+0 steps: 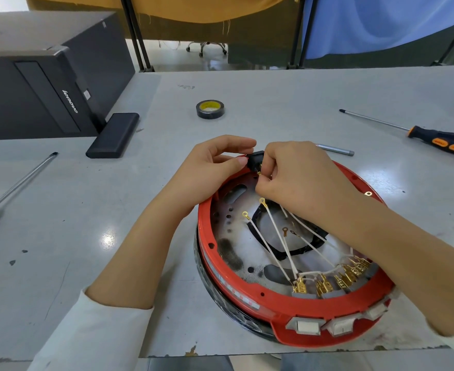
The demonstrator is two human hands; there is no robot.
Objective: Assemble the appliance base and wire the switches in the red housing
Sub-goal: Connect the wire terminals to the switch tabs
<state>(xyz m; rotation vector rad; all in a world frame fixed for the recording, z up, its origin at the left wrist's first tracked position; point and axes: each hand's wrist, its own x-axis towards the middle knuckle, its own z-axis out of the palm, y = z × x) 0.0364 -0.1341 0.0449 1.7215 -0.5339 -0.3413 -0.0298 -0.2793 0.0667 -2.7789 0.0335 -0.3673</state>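
Closest to the table's near edge, the red housing sits rim-up with three white switches set in its front wall and brass spade terminals crowded just behind them. White wires run from those terminals toward the far rim, several ending in loose ring lugs. At that far rim the left hand pinches a small black part, thumb and fingers curled round it, while the right hand has its fingers closed on a brass wire end right beside that part.

The likely trouble: the lug could slip from the pinch, or go onto the wrong tab, since the leads look alike. The right forearm lies across the wires, so a pull might tug a spade connector off its switch. The housing rests on a rounded dark base and could rock under pressure.

Farther out on the grey table lie a steel rod toward the left edge, a black block, a tape roll, a grey pen, and a screwdriver toward the right edge. A computer tower lies at the far left corner; beyond hang yellow and blue cloths.
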